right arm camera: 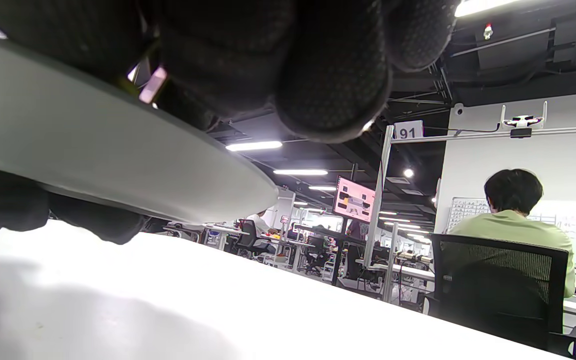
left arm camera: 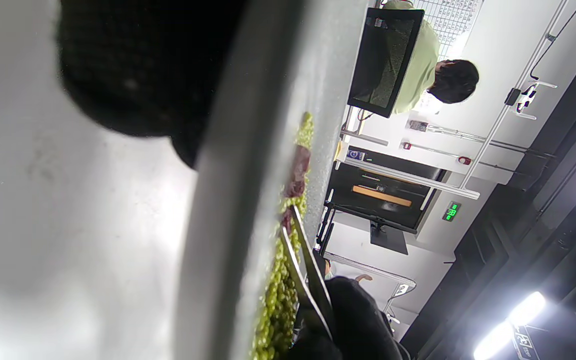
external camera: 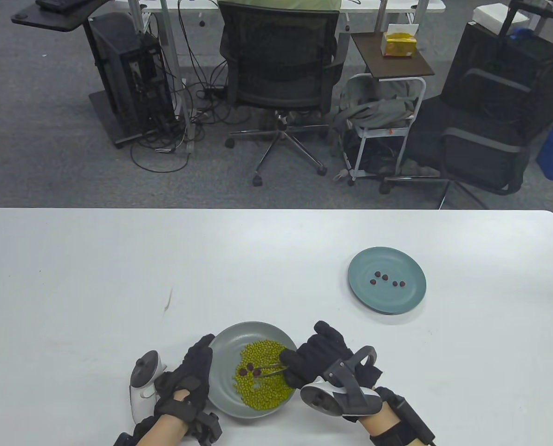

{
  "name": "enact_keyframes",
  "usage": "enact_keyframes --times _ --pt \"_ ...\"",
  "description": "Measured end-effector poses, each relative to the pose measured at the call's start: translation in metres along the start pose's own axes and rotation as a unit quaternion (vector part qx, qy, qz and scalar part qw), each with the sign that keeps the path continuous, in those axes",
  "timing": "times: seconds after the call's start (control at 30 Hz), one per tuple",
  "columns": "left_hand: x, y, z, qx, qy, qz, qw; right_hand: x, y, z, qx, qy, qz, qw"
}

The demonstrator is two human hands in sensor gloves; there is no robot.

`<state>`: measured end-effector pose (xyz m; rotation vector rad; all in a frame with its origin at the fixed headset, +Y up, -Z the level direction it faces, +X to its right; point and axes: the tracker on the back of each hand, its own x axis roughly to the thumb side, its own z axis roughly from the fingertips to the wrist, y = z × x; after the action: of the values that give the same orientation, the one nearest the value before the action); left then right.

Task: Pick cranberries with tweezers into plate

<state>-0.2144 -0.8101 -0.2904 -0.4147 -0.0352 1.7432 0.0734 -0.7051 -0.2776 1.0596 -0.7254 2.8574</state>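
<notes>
A grey bowl (external camera: 225, 344) near the table's front edge holds green beans (external camera: 262, 376) and a few dark red cranberries (external camera: 250, 368). My right hand (external camera: 311, 360) grips metal tweezers (external camera: 270, 369), whose tips reach in among the cranberries. My left hand (external camera: 193, 367) rests against the bowl's left rim. A blue-green plate (external camera: 406, 297) at the right holds several cranberries (external camera: 387, 278). The left wrist view shows the bowl's rim (left arm camera: 228, 200), the tweezers (left arm camera: 303, 265) and a cranberry (left arm camera: 298, 172) among the beans. The right wrist view shows the bowl's underside (right arm camera: 118, 160).
The white table (external camera: 118, 269) stretches wide to the left and behind the bowl. A small dark mark (external camera: 168, 301) lies on it left of centre. Office chairs and a trolley stand on the floor beyond the far edge.
</notes>
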Motion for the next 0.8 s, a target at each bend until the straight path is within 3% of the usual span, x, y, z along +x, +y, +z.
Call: enact_keyframes --times 0.53,0.8 --pt "0.0002 -0.0002 0.0001 -0.001 -0.001 -0.001 1.0 -0.0003 0.0006 0.0006 -0.007 -0.002 -0.016 1.0" --pt "-0.0007 -0.0008 0.0002 -0.003 0.002 -0.004 1.0 -0.0084 -0.0088 0.0 -0.036 0.025 -0.035 0.998"
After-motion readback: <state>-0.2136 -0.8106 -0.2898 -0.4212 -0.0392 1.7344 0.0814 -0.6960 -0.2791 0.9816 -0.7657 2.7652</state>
